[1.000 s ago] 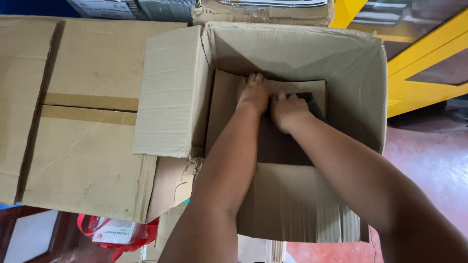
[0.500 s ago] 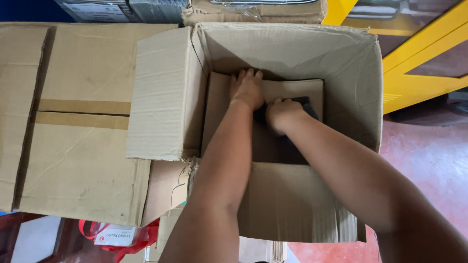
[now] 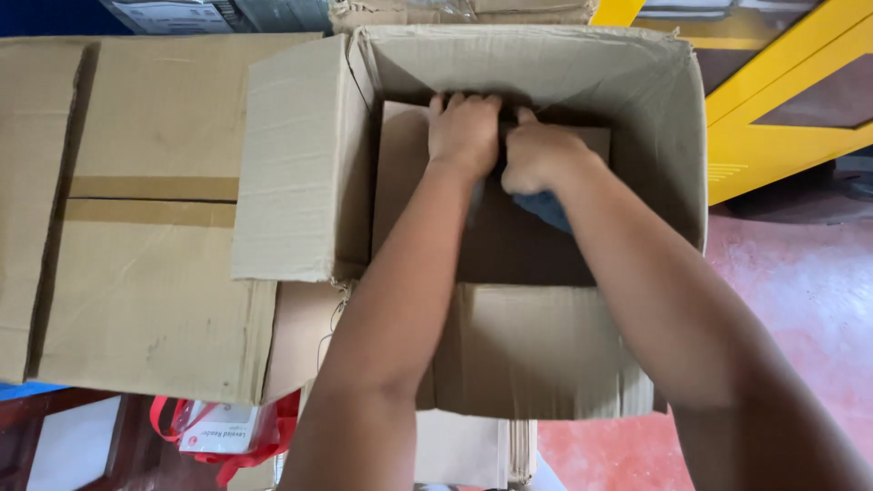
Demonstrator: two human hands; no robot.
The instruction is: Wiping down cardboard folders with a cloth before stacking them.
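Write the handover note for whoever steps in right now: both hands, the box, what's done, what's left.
Left hand: deep in the open cardboard box, fingers curled over the far edge of a cardboard sheet.
Right hand: beside it, closed on something dark, mostly hidden.
Done: box flaps open, both hands on the contents.
Left: nothing is lifted out yet.
A taped box sits alongside.

Open cardboard box (image 3: 536, 73) on red floor (image 3: 800, 300).
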